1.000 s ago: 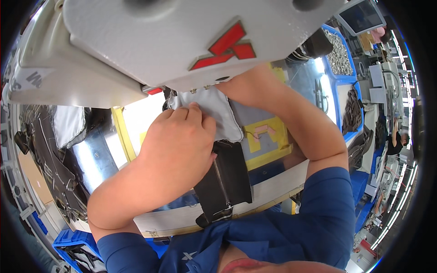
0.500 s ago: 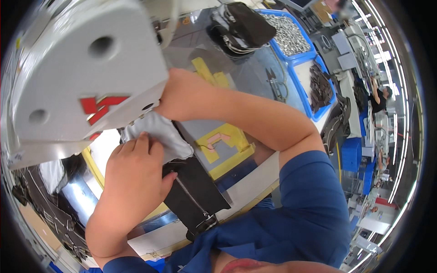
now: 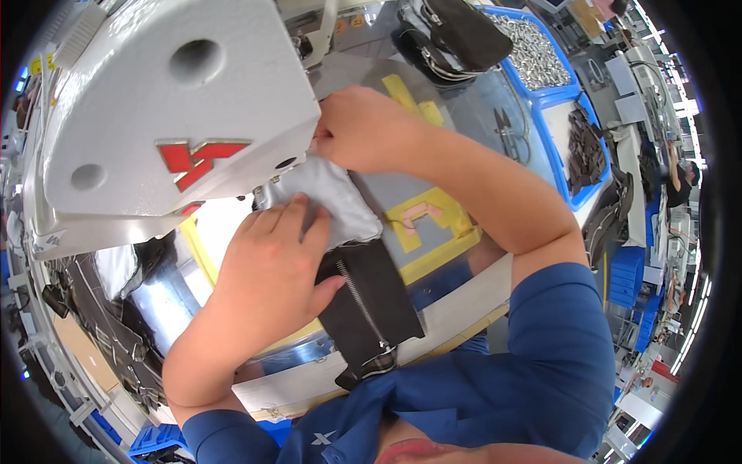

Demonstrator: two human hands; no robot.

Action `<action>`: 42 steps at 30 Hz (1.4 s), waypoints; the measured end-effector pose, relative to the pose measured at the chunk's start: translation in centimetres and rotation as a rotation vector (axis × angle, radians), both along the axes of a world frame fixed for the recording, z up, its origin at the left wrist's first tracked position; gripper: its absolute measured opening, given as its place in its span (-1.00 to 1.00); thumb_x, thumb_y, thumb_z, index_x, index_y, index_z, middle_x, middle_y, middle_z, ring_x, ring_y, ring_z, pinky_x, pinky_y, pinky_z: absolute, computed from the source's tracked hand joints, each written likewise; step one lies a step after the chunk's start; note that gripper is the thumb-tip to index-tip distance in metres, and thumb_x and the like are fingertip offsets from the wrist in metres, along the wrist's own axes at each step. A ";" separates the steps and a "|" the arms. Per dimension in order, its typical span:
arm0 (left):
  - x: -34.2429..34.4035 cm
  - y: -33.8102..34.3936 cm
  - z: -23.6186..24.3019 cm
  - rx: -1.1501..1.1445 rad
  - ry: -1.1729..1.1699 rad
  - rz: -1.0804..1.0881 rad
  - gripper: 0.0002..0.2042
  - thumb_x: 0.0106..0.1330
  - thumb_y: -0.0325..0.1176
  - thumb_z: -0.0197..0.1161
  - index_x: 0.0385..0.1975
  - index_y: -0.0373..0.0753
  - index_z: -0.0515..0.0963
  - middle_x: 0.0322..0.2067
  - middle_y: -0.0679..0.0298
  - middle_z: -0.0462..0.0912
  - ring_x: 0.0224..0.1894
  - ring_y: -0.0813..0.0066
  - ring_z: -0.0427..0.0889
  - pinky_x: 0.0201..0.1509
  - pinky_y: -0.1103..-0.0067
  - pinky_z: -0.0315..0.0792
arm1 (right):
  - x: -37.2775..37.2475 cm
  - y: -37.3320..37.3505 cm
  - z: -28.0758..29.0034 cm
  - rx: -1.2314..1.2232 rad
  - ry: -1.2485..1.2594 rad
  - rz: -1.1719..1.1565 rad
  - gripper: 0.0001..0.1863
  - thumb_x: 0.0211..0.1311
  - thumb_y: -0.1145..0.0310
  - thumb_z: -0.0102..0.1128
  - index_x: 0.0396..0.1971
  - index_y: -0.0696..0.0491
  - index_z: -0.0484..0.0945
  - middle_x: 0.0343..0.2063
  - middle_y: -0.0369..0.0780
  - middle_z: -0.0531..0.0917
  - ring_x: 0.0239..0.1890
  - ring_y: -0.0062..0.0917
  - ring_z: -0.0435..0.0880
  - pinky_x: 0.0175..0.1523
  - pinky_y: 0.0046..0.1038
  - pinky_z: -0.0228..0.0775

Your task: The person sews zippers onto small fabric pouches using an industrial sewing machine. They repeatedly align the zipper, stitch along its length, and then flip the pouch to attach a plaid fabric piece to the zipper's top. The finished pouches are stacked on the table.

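Note:
My left hand (image 3: 272,259) lies palm down with fingers extended on the silver-grey lining fabric (image 3: 348,210), its thumb over a black fabric strip with a metal zipper (image 3: 360,303). That strip runs from the lining toward my body. Above both looms the white head of a sewing machine (image 3: 124,116), which hides the needle area. My right hand (image 3: 367,127) is beside the machine head at the lining's far edge. Its fingers are curled and pressed together; what they hold, if anything, is hidden.
Yellow tape (image 3: 417,267) marks the table right of the lining. Scissors (image 3: 510,135) lie farther right, near blue trays of metal pieces (image 3: 537,58) and dark pieces (image 3: 587,151). A black pouch (image 3: 464,35) sits at the back. Dark fabric pieces (image 3: 108,309) lie left.
The whole view has shifted, putting the scene farther right. My right hand has drawn slightly away from the machine head, its curled fingers showing more. My left hand stays on the lining.

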State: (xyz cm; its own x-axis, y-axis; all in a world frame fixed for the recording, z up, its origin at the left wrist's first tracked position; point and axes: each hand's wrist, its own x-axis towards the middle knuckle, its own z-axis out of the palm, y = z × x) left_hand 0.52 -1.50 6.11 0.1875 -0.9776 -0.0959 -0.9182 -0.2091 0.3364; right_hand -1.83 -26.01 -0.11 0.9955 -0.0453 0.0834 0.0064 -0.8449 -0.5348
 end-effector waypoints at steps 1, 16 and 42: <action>0.0 0.0 -0.1 -0.023 -0.002 -0.010 -0.27 0.02 -0.15 0.64 0.22 -0.35 0.58 0.24 -0.18 0.59 0.21 -0.15 0.63 0.32 0.16 0.49 | 0.0 -0.3 -0.1 -0.003 0.006 0.002 -0.74 0.11 0.28 0.27 -0.53 0.20 0.70 -0.48 0.09 0.69 -0.31 0.10 0.69 -0.15 0.02 0.54; -0.3 0.3 -0.6 -0.025 -0.031 -0.008 -0.33 0.13 -0.14 0.59 0.23 -0.31 0.59 0.22 -0.13 0.61 0.22 -0.16 0.62 0.36 0.18 0.48 | -0.6 0.9 1.7 -0.060 0.140 -0.017 -0.69 0.14 0.26 0.22 -0.43 0.21 0.77 -0.39 0.09 0.77 -0.21 0.05 0.81 -0.03 -0.03 0.68; -0.4 15.4 5.3 -1.257 -0.505 1.172 -0.77 0.52 -0.43 0.34 0.06 -0.36 0.58 -0.06 0.22 0.67 -0.11 0.48 0.63 0.03 0.53 0.56 | -17.8 6.1 3.2 0.317 0.412 0.527 -0.64 0.31 0.14 0.45 -0.31 0.17 0.63 -0.29 -0.06 0.70 -0.21 -0.09 0.68 -0.07 -0.16 0.49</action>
State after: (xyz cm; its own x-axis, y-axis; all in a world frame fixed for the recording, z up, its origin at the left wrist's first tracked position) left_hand 0.17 13.93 11.42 0.5398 0.2400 0.8068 -0.5476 -0.6278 0.5532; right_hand -19.60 -19.92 3.09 0.8399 0.4873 -0.2390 0.1145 -0.5896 -0.7995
